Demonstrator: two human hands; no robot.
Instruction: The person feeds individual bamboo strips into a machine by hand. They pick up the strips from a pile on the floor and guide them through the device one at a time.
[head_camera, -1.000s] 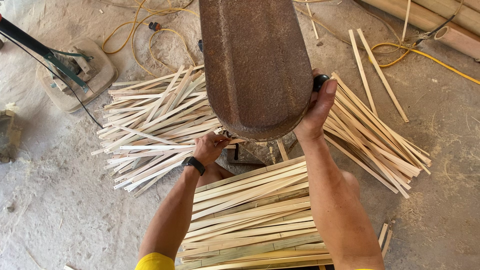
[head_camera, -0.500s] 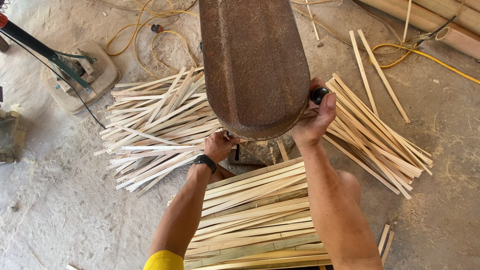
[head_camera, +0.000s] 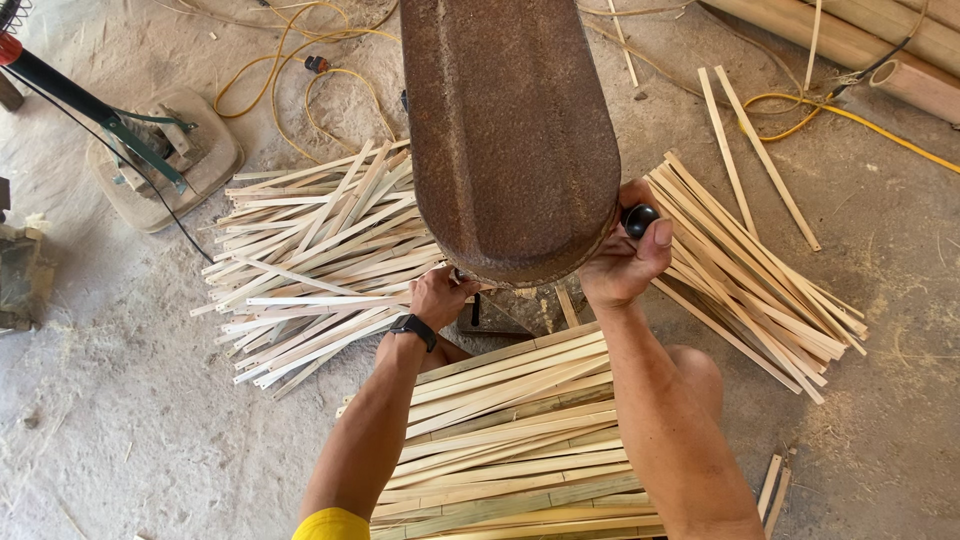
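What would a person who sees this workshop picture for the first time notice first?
The eye goes first to the big rusty metal housing at the top centre, with the right hand closed on a black knob at its edge. The left hand reaches under the housing. Heaps of pale bamboo strips fan out on the dusty floor to both sides, and a neater stack lies across the person's lap.

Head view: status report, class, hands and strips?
Right hand grips black knob. Left hand under rusty machine housing, fingers hidden. Bamboo strips stacked on lap.
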